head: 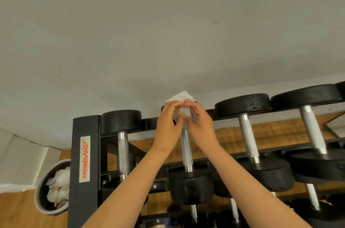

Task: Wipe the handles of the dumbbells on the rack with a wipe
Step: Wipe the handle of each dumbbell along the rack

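Note:
A black rack (85, 153) holds several black dumbbells with silver knurled handles on its top row. Both my hands meet over the far end of the second dumbbell's handle (186, 151). My left hand (169, 128) and my right hand (200, 125) pinch a white wipe (182, 102) between their fingertips, bunched just above the handle's far end and hiding that dumbbell's far head. The first dumbbell's handle (123, 151) lies to the left, two more handles (248, 136) (313, 128) to the right.
A round bin (40, 190) with crumpled white wipes stands on the wooden floor left of the rack. A pale wall (168, 31) rises behind the rack. Lower rows of dumbbells (233, 209) sit beneath my forearms.

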A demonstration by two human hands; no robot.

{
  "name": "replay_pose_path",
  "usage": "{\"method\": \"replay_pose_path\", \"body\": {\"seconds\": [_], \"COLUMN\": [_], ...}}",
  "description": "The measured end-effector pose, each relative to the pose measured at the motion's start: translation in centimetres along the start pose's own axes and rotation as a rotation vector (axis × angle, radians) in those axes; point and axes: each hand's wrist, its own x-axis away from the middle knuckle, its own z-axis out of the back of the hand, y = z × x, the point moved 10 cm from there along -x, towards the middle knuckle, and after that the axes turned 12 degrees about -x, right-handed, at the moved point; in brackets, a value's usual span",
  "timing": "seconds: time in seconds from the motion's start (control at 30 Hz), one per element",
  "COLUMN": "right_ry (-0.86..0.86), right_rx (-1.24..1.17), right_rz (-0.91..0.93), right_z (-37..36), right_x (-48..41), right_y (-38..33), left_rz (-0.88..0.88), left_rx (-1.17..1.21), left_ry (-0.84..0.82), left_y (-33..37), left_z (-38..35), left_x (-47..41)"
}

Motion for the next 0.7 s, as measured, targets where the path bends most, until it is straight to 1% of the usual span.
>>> {"method": "replay_pose_path", "body": {"seconds": [0.13,0.23,0.37,0.5,0.6,0.7], "right_ry": [0.012,-0.039,-0.058,-0.084,-0.094,-0.081], "right_rx": [0.021,0.010,0.070,0.184,0.240,0.208], "right_rz": [-0.039,-0.107,-0.090,-0.055,-0.052,-0.058], "right_z": [0.7,0.5,0.5,0.0,-0.5,-0.4], "right_x": [0.6,0.8,0.7,-0.3,-1.1,-1.1], "right_y": [1.3,2.4,2.2,1.5,1.8,2.2], "left_rz": [-0.085,-0.134,-0.157,-0.083,-0.048,-0.081], "left_rx": [-0.265,-0.370,-0.346,-0.257,-0.248,-0.282], "left_ry": [-0.031,-0.018,0.068,0.141,0.107,0.054], "left_y": [-0.4,-0.1,-0.2,-2.1,-2.8,-2.3], "left_z": [-0.9,-1.2,0.0,2.1,2.2,1.2], "left_x": [0.1,0.2,0.1,0.1,-0.5,-0.5]}}
